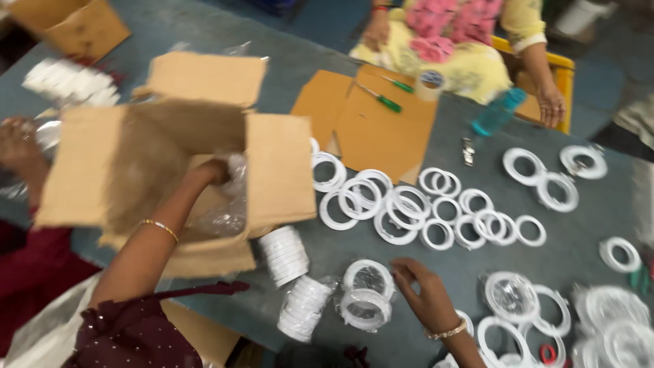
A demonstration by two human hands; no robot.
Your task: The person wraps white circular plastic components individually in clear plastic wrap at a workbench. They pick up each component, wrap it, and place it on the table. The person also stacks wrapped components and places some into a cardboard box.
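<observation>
Cardboard box (272, 170) sits open on the tabletop (586, 225); my left hand (216, 170) is deep inside among plastic wrap (228, 211), grip unreadable. My right hand (426, 293) rests loosely open beside wrapped white rings (368, 293). I judge the box could tip if the wrap snags.

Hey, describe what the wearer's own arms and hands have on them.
Both forearms are bare. The left hand side has a thin gold bangle and a dark maroon sleeve with small dots at the upper arm. The right hand has a gold beaded bracelet.
</observation>
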